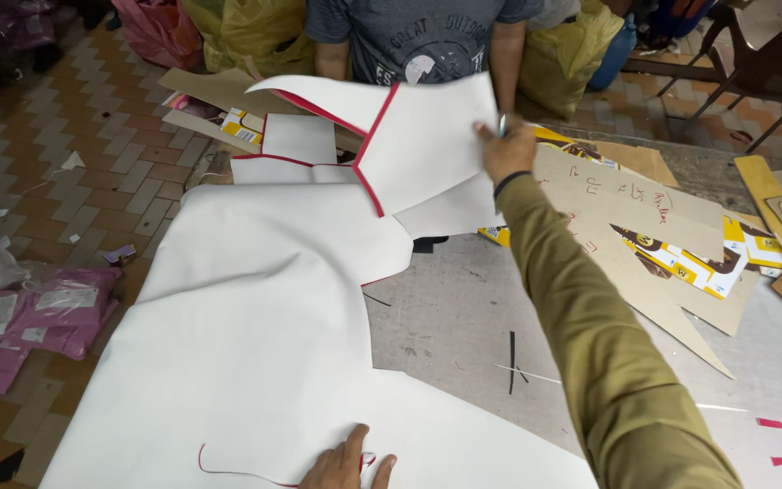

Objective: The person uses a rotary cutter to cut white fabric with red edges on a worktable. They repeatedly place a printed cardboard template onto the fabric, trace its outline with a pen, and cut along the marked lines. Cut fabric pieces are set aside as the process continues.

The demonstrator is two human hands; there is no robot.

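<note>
Right hand: our right hand (506, 149) reaches far across the bench (463, 317), olive sleeve (590, 335) stretched out; its fingers are clamped on the edge of a cut white piece with red edge (427, 145), lifted and tilted above the pile.
Left hand: our left hand (348, 464) lies flat at the near edge, fingers slightly apart, pressing on the large white sheet (255, 344); nothing gripped.
Large white sheet: spread over the left half of the bench, hanging off toward the tiled floor (74, 181); a thin red curved line (228, 471) is drawn just beside our left hand.
Smaller white pieces: several white offcuts (299, 140) lie beyond the sheet, under the lifted piece.
Cardboard patterns: brown cardboard templates (644, 226) with yellow printed faces lie right of our right arm, overlapping.
Other person: a person in a grey shirt (418, 36) stands at the far side of the bench, hands hidden.
Floor, left: pink wrapped packs (38, 317) are stacked near the bench.
</note>
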